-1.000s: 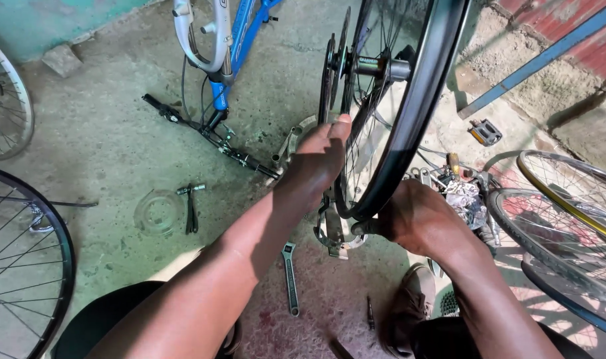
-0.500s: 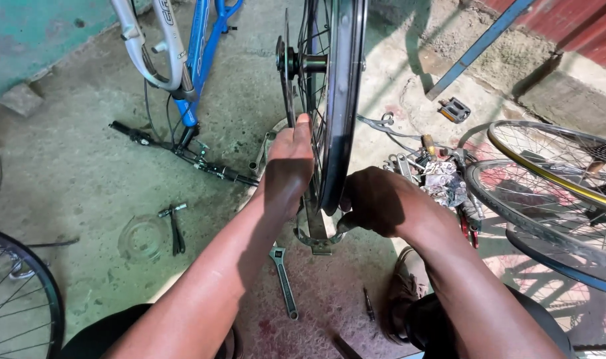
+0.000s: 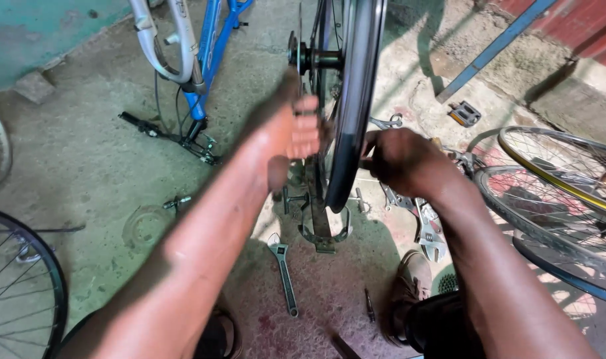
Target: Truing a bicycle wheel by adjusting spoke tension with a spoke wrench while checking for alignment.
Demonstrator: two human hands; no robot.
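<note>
A bicycle wheel (image 3: 353, 100) with a black rim stands upright and edge-on in front of me, its hub (image 3: 314, 58) near the top. It sits in a rusty metal stand (image 3: 323, 234) on the ground. My left hand (image 3: 291, 135) is on the wheel's left side, and its fingers curl against the spokes just below the hub. On the other side, my right hand (image 3: 399, 161) closes around the rim at mid height. The fingertips of both hands are hidden behind the rim.
An adjustable wrench (image 3: 284, 272) lies on the concrete by my left knee. More wrenches (image 3: 428, 225) lie to the right of the stand. A blue bicycle frame (image 3: 210, 50) stands at the back left. Loose wheels (image 3: 562, 169) lie to the right, another wheel (image 3: 20, 286) at the lower left, and a pedal (image 3: 466, 114) sits farther back.
Both hands have moved up the wheel, away from the stand. The left hand has gone from the rim to the spokes near the hub. My view has shifted a little.
</note>
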